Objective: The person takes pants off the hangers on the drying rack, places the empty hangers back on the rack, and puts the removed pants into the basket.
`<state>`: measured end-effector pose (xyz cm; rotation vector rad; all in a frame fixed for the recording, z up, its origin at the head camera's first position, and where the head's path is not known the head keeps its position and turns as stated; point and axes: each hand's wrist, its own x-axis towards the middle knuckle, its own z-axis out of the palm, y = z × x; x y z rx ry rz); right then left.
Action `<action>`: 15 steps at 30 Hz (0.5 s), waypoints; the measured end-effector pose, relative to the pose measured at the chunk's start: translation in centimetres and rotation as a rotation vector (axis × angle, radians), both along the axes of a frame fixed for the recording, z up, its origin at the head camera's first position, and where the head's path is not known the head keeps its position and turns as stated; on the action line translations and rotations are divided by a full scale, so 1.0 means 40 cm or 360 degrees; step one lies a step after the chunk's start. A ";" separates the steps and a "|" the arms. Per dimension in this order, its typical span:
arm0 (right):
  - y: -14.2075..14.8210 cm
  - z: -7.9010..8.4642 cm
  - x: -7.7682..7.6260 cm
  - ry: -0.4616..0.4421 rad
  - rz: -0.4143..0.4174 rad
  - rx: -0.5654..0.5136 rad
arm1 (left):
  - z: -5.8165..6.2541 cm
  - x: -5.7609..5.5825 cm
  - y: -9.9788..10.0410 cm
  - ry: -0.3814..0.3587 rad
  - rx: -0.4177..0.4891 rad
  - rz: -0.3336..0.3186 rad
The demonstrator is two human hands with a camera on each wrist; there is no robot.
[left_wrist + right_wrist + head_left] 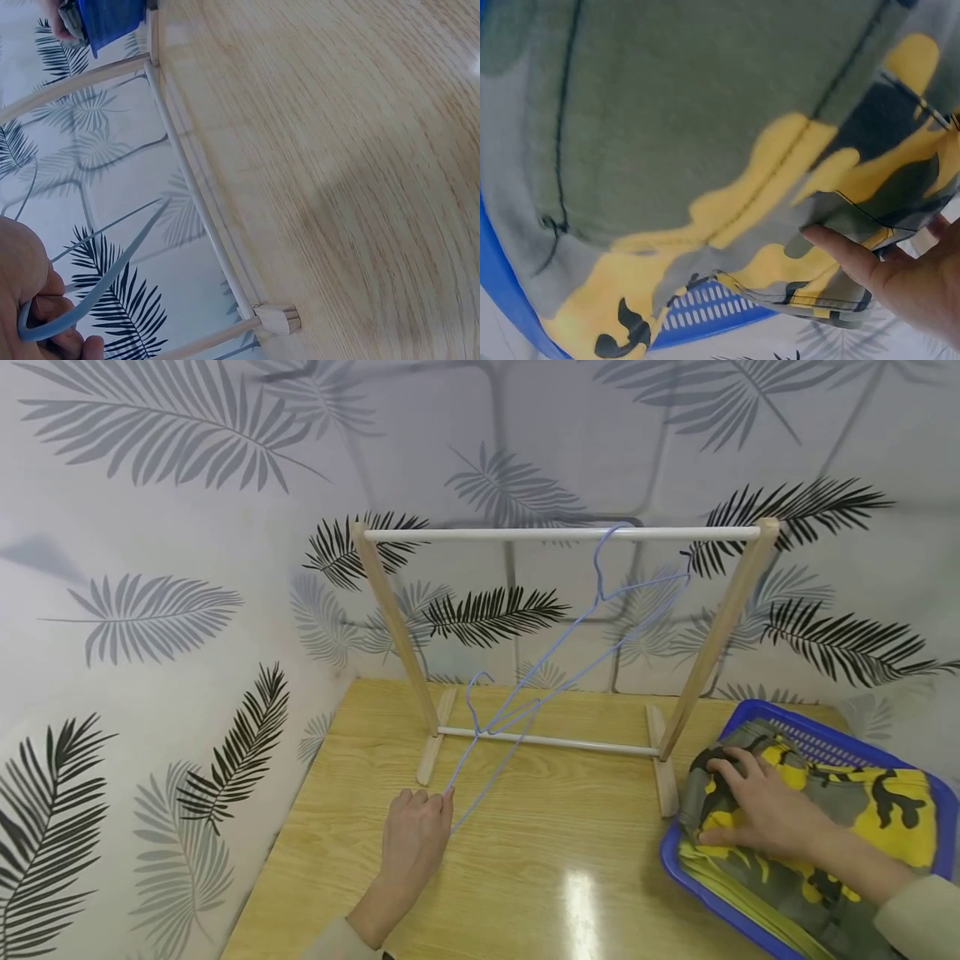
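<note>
My left hand (417,837) grips one end of a blue wire hanger (467,756), tilted in front of the rack, its hook free. In the left wrist view the fingers (56,319) curl round the hanger's bent end. A second blue hanger (558,647) hangs slanted from the rack's top rail. To the right, my right hand (780,806) holds the edge of a folded yellow, grey and black camouflage garment (900,802) in a blue basket. The right wrist view has the thumb (847,255) on top of the cloth (660,150) and the other fingers partly hidden behind it.
A small rack with wooden posts (397,627) and a white top rail (510,535) stands on the wood-grain table (360,860). The blue basket (723,914) sits at the right, with yellow-green cloth (738,893) under the camouflage garment. A leaf-patterned wall (187,718) is behind.
</note>
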<state>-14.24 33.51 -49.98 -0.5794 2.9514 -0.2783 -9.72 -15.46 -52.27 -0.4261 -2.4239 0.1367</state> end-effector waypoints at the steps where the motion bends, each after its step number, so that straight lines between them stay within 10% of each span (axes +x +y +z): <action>1: 0.001 -0.004 0.001 0.0023 0.0008 -0.0002 | 0.000 0.000 0.001 0.0002 0.0000 -0.0002; 15: 0.054 0.041 0.021 -0.0067 -0.0224 0.0034 | 0.009 -0.004 0.006 -0.0003 0.0013 0.0007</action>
